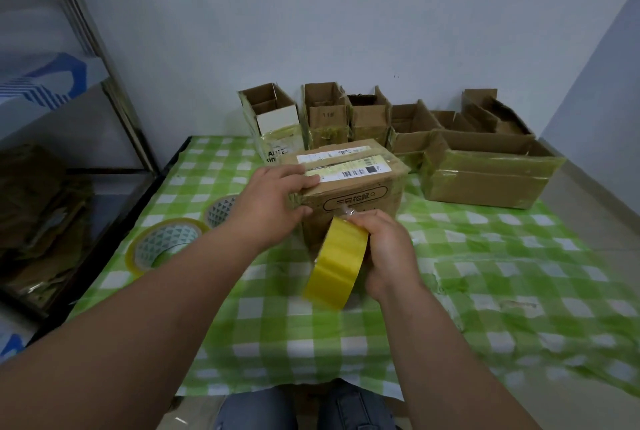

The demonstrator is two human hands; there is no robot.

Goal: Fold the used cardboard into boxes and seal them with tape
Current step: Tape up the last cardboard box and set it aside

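Two hands work at the closed brown cardboard box [349, 187] with white barcode labels, standing mid-tabletop [485, 256] on the green checked cloth. The left hand [273, 201] curls over the box's near-left top edge, steadying it. The right hand [384, 249] grips a yellow roll of packing tape [334, 263], its free end pinched against the near face. Sealing looks just begun; next, the strip likely must run up over the top seam. Open boxes [381, 117] line the far edge, and two spare tape rolls [162, 242] lie left.

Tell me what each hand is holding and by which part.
Left hand grips the cardboard box at its near top-left corner. Right hand holds the yellow tape roll at its right side.
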